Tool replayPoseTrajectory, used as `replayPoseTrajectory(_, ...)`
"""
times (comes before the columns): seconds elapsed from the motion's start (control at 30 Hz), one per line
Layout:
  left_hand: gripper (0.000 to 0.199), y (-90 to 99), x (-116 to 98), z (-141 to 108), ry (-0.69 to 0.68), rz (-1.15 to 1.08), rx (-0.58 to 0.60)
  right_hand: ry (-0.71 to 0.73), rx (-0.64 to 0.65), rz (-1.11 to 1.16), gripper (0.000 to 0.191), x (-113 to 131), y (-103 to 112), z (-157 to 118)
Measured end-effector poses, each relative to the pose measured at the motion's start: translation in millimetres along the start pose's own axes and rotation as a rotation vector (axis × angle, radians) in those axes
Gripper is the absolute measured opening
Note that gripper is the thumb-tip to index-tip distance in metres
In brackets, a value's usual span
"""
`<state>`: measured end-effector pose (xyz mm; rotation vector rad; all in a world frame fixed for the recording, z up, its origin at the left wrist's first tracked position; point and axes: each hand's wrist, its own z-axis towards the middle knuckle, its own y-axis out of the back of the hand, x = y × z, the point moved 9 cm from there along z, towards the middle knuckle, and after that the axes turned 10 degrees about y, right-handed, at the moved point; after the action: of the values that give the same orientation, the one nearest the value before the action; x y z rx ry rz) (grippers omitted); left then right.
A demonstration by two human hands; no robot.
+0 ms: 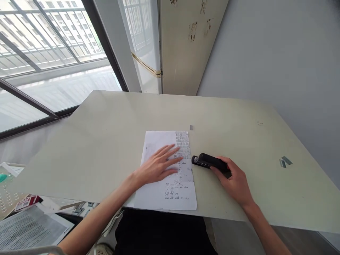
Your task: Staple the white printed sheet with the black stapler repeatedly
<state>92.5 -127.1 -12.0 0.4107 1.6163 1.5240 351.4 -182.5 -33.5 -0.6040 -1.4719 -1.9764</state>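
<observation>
Sheets of printed paper (183, 202) lie on the table before me, overlapping in a stack. My left hand (156, 165) rests flat on them with its fingers spread, covering part of the print. Just off the right edge of the paper is a black stapler (212, 161), its front end pointing left toward the sheets. My right hand (235, 180) grips the stapler's rear end, thumb along the near side. Beyond the top right corner of the paper sits a small grey strip of staples (191, 127).
Several grey staple strips (285, 162) lie on the right part of the pale table (111, 117). A cabinet (183, 63) and a wall (265, 49) stand behind it. At lower left, a printed sheet (29, 226) and a red box (28, 202) sit below table height.
</observation>
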Motion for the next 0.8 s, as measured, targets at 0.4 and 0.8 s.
replayPoseTrajectory(0.4,0.065,29.0,101.7,-82.2,0.653,0.018,-0.237,-0.064,-0.019,0.044,0.047,-13.7,2.5,-6.1)
replayPoseTrajectory(0.8,0.058,18.5,92.7,-87.9,0.617,0.035,-0.253,-0.152,-0.045,-0.018,0.059,-22.1,6.0,-18.6)
